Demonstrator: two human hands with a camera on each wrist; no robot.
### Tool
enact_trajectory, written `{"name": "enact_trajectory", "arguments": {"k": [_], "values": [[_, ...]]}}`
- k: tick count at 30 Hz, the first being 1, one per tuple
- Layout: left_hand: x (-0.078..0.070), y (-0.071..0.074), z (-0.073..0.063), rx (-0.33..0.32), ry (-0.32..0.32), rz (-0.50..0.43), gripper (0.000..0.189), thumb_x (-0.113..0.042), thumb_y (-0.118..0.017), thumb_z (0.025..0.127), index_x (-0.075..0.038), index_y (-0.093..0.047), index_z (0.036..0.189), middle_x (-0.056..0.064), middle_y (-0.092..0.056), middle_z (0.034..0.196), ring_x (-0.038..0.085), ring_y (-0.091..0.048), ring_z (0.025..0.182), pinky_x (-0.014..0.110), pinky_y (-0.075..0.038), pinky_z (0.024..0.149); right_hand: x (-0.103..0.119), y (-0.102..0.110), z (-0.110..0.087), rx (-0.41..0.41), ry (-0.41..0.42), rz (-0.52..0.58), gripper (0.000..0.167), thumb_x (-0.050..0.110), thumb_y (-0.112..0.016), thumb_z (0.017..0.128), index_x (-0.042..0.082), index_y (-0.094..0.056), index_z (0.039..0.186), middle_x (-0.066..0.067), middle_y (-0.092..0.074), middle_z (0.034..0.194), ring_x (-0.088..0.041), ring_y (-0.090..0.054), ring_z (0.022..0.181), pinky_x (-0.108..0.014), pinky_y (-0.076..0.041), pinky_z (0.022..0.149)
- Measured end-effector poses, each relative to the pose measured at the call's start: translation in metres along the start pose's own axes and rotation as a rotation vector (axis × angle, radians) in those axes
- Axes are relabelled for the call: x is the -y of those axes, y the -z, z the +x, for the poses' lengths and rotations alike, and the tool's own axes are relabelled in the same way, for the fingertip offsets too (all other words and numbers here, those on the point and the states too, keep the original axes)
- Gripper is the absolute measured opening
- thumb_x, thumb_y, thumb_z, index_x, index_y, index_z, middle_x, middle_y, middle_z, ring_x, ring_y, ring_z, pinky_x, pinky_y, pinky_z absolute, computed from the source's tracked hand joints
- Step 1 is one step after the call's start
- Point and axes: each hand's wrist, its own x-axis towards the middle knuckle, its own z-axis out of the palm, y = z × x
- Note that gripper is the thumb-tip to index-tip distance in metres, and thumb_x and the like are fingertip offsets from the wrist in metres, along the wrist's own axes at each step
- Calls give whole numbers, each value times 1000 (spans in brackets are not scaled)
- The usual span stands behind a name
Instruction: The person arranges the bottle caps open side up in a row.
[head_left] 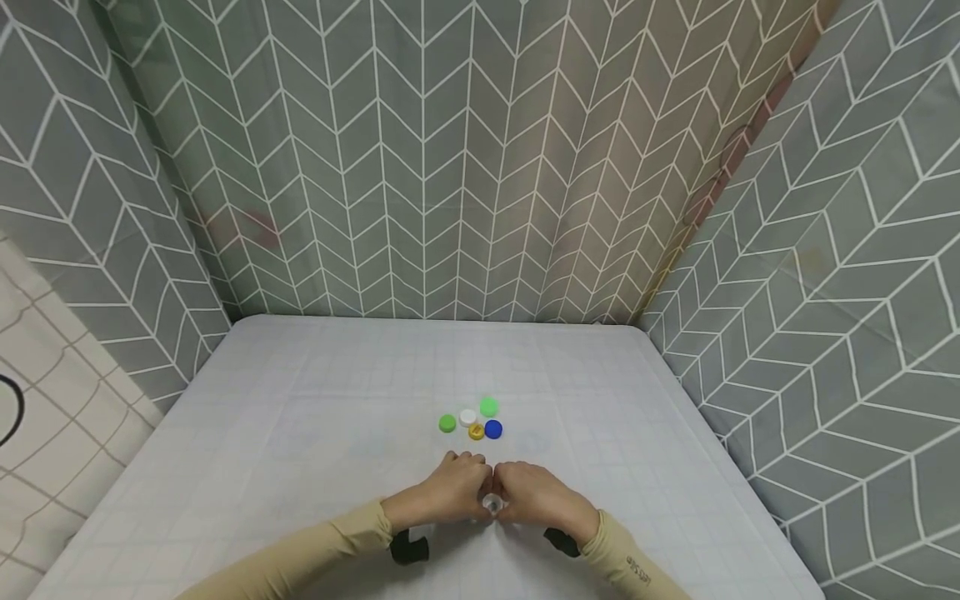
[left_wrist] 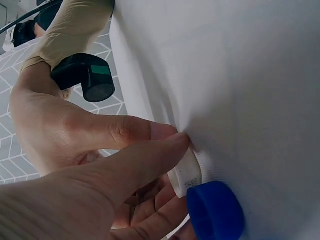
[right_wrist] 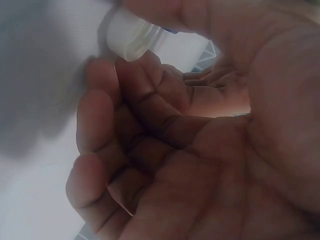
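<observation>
My left hand (head_left: 459, 487) and right hand (head_left: 542, 498) meet near the front middle of the white table. Between their thumbs and fingers they pinch a small whitish bottle cap (head_left: 492, 503). In the left wrist view, the white cap (left_wrist: 187, 175) shows faint print on its side, partly covered by the thumbs. A blue bottle cap (left_wrist: 217, 210) sits close beside it there; whether it is the blue one farther back I cannot tell. The right wrist view shows the white cap (right_wrist: 127, 35) at the fingertips, with the right hand's other fingers (right_wrist: 95, 117) curled loosely below.
Just beyond the hands lies a loose cluster of bottle caps: dark green (head_left: 447, 423), white (head_left: 468, 417), light green (head_left: 489, 407), yellow (head_left: 476, 432) and blue (head_left: 493, 429). Patterned grey curtains (head_left: 450, 167) enclose the table (head_left: 337, 367) at the back and sides.
</observation>
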Motion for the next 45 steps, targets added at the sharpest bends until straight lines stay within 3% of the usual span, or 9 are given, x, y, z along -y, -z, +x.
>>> {"name": "enact_trajectory", "arguments": {"k": [9,16,21,30,39,45], "values": [[-1,5,0,32,1,-2,36,-41,-84,67,-18,-64,86,-12,-49,78,7,-42,73,31,-36,75,-1,2,-1,6,-6,-18,34,23,-84,71,11,-63,95,9,-57,79,-3,-45,69,-21,-42,64],[2,11,-2,106,-10,-72,42,-45,-81,69,-16,-67,97,-11,-55,86,5,-43,77,27,-35,73,-2,5,0,28,-20,-67,38,32,-84,71,11,-65,96,8,-62,85,-2,-50,74,-23,-47,70],[5,16,-3,119,-19,-141,39,-42,-79,72,-15,-69,99,-11,-60,88,4,-46,77,29,-39,75,0,8,-1,14,-28,-55,36,33,-82,73,10,-68,97,5,-67,89,-4,-56,79,-25,-49,73],[11,27,-1,87,32,-255,40,-35,-77,78,-10,-67,108,-3,-68,103,8,-63,92,26,-51,78,0,16,1,-97,8,-43,28,28,-76,82,9,-66,100,1,-67,92,-8,-59,82,-25,-50,71],[24,42,8,-12,41,-210,36,-30,-70,86,-7,-64,113,3,-65,102,13,-63,87,27,-51,71,-7,25,14,-233,24,7,28,22,-72,86,5,-64,106,-6,-68,99,-18,-64,87,-29,-50,69],[36,40,17,-30,85,-216,37,-28,-70,87,-1,-64,113,11,-68,105,22,-64,94,31,-53,75,-15,22,26,-247,3,64,28,21,-71,87,3,-64,107,-10,-69,100,-22,-65,83,-28,-48,66]]}}
